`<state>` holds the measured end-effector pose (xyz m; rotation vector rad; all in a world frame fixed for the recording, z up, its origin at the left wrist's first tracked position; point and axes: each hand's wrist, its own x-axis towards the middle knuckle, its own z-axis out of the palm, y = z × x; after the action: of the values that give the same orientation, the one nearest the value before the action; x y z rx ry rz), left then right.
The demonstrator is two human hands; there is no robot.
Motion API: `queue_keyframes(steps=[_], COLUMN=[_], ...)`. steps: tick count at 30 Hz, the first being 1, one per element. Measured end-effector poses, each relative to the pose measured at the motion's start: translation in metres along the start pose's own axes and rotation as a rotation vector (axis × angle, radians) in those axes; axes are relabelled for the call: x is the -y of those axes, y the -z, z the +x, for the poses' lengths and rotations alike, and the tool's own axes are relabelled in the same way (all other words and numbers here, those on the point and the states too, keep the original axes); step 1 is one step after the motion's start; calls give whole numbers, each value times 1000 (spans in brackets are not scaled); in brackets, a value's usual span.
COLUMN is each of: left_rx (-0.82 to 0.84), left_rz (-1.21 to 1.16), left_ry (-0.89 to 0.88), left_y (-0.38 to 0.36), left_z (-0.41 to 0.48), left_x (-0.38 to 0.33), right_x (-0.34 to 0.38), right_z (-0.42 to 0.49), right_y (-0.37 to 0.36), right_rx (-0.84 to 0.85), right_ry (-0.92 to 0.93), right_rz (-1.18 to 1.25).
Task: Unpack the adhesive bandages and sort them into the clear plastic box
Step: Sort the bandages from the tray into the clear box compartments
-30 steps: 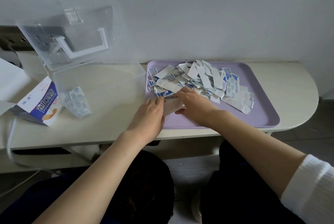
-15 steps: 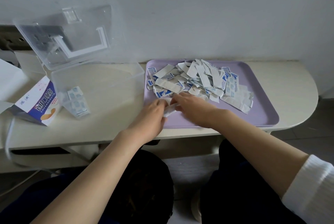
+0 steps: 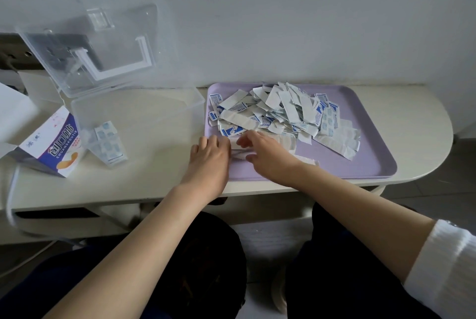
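Observation:
A heap of white and blue wrapped adhesive bandages [image 3: 280, 112] lies on a purple tray [image 3: 365, 161]. At the tray's near left corner my left hand [image 3: 210, 157] and my right hand [image 3: 269, 157] face each other, and both pinch a small bunch of white bandage strips [image 3: 237, 149] between their fingertips. To the left stands the clear plastic box [image 3: 164, 115], its lid [image 3: 90, 43] tipped up and back. A few blue-patterned bandages [image 3: 109, 143] lean in the box's near left corner.
An opened blue and white bandage carton [image 3: 55, 150] lies left of the clear box. A white sheet [image 3: 10, 115] sits at the far left. The wall runs close behind the table, and the table's rounded right end [image 3: 435, 133] is beyond the tray.
Both hands drew the bunch of strips a little toward the tray's near left corner, away from the heap, and my fingers closed in around it.

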<state>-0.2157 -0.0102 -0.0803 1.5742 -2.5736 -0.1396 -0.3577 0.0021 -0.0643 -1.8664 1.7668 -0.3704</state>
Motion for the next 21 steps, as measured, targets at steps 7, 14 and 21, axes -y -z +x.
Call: queue_keyframes(steps=[7,14,21], left_rx=[19,66,-35], left_rz=[38,-105,-108], left_ry=[-33,-47,-67], left_y=[-3,-6,-6], left_z=[0,0,-1], left_x=[1,-5,-8], right_x=[0,8,-4], right_z=[-5,-13,-7], right_y=[6,-10,-6], right_rx=[-21,-48,-108], right_ry=[-82,43,83], right_rz=[141,45,-151])
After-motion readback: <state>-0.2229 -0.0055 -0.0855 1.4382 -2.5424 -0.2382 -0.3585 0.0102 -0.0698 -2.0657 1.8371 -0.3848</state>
